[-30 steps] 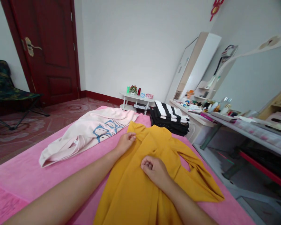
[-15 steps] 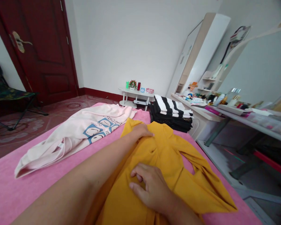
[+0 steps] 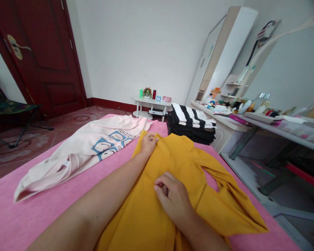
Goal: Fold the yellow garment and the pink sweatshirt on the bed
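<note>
Mustard garment (image 3: 188, 174) bunched | left hand (image 3: 148, 142) pinches far edge | right hand (image 3: 172, 198) grips middle fold | risk: fabric slides, creasing skewed

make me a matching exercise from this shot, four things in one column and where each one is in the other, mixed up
Things:
1. left hand
2. right hand
3. pale pink printed shirt
4. striped folded stack

Places:
A. far right corner of the pink bedcover
B. spread out left of the yellow garment
C. on the yellow garment's far edge
D. fingers curled on the yellow garment's middle

Pairs: 1-C, 2-D, 3-B, 4-A
</note>
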`<state>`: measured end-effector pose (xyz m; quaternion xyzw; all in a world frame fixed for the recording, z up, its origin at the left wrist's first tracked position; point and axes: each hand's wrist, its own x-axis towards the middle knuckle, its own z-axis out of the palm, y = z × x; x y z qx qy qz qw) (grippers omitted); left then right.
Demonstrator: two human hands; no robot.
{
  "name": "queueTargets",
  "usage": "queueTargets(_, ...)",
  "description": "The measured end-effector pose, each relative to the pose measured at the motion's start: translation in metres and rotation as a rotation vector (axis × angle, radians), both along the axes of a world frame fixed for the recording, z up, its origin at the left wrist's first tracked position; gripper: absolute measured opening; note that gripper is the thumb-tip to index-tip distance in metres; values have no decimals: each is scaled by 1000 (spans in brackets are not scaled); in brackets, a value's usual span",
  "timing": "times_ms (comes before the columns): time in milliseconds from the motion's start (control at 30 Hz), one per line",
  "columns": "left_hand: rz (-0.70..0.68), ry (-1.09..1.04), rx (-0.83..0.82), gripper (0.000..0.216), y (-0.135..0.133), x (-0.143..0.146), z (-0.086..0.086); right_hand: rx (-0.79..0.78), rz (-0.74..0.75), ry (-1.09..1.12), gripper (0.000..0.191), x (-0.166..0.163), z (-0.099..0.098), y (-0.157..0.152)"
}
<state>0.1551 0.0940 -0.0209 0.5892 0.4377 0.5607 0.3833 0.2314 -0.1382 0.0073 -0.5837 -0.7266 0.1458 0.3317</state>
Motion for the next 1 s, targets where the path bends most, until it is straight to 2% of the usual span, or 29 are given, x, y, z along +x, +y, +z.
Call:
queueTargets(67,4,2,63,38,-3,-3,4,9,0,-24,11,0,0,0)
queueTargets(133,-39,74,148,40,-5,-6,8,16,6,-33,14,0,0,-1)
queueTargets(233,-158,239,216,32,-3,-14,8,21,1,-46,18,0,2,0)
queueTargets(367,-306,434,176,18,-2,-22,3,26,-6,-81,22,2,3,3)
queueTargets(433,-346,502,140,26,-3,-23,4,35,-14,-82,23,4,1,5)
queueTargets(567,-380,579,59,57,-18,-30,14,70,-70,-50,18,12,-5,9)
queueTargets(667,-435,674,14,71,-43,-45,21,86,-76,-2,17,16,-10,11)
queueTargets(800,-500,897,60,89,-96,-67,23,107,-57,38,17,16,-10,12)
queueTargets(867,-425,984,142,84,-125,-73,20,125,-47,50,17,14,-8,11)
queueTargets(1000,-164,1015,401,53,-163,-73,17,93,8,88,17,13,2,6)
